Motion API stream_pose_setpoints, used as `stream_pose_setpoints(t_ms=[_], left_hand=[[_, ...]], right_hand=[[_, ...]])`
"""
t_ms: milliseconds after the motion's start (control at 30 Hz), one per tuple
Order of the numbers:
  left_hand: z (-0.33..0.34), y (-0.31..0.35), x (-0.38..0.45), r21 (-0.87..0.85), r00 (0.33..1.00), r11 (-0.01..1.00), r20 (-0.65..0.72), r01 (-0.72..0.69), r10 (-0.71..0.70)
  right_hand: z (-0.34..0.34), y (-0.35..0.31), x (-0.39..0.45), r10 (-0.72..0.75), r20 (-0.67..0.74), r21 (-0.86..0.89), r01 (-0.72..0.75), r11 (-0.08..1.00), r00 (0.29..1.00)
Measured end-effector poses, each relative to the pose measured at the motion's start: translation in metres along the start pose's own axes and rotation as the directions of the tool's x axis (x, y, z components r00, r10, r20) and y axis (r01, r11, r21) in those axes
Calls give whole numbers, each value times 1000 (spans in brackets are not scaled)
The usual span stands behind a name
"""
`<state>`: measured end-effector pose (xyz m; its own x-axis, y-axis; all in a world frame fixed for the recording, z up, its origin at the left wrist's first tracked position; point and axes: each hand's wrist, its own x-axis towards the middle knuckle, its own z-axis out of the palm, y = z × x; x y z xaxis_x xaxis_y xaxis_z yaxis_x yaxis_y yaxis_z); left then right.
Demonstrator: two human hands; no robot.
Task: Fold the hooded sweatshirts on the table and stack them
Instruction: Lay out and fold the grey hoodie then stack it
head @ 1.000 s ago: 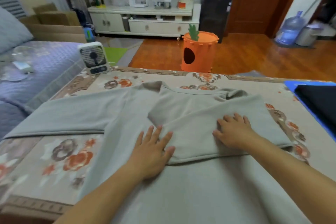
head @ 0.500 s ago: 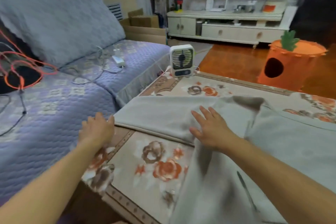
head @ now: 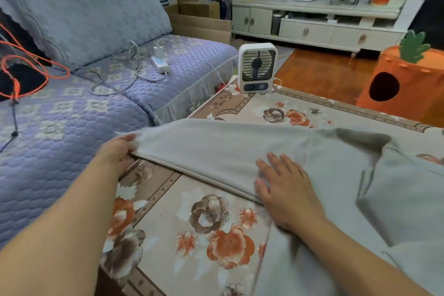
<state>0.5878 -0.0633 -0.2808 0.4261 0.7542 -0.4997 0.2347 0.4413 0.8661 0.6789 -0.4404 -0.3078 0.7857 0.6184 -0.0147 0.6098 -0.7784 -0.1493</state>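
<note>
A grey hooded sweatshirt lies spread on the table, which has a floral cloth. Its left sleeve stretches out toward the table's left edge. My left hand pinches the cuff end of that sleeve at the edge of the table. My right hand lies flat with straight fingers on the sleeve near the shoulder. The sweatshirt's right side is folded over the body and runs out of view.
A small white desk fan stands on the table's far left corner. A purple sofa with a power strip and cables sits close on the left. An orange carrot-shaped stool stands on the floor beyond.
My view has swung left to the sleeve. My left hand reached out to the cuff and now pinches it, lifting its end slightly. My right hand moved onto the sleeve near the shoulder.
</note>
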Motion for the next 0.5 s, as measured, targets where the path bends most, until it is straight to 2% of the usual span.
stream_pose_setpoints(t_ms=[67, 100, 200, 267, 333, 367, 400, 433, 467, 500], left_hand=[[4, 0, 5, -344, 993, 937, -114, -64, 26], [6, -1, 10, -448, 988, 890, -155, -88, 20], [21, -1, -3, -560, 970, 810, -239, -172, 41], [31, -1, -19, -572, 942, 782, -332, -248, 56], [38, 7, -38, -640, 940, 705, -319, -305, 118], [41, 16, -50, -642, 939, 693, -302, -329, 166], [47, 27, -67, -618, 934, 702, -266, -354, 238], [56, 40, -88, -588, 920, 709, -215, -390, 328], [69, 53, -109, -557, 882, 695, -172, -455, 439], [82, 65, -134, -509, 813, 669, -115, -542, 571]], right_hand=[[1, -1, 0, -7, -4, -1, 7, 1000, 1000], [1, -1, 0, -10, -2, -2, 10, 1000, 1000], [-1, -1, -1, -9, 12, -15, 9, 1000, 1000], [-3, -2, -2, 0, 48, -19, 1, 1000, 999], [-10, -4, 1, 7, 133, 4, -7, 1000, 991], [-22, -4, 2, 7, 198, 56, -18, 998, 980], [-34, -4, 9, 4, 266, 184, -55, 981, 964], [-57, -3, 11, -1, 316, 388, -129, 913, 949], [-86, -2, 11, 11, 317, 619, -215, 756, 949], [-119, 0, 8, 36, 282, 795, -254, 551, 959]])
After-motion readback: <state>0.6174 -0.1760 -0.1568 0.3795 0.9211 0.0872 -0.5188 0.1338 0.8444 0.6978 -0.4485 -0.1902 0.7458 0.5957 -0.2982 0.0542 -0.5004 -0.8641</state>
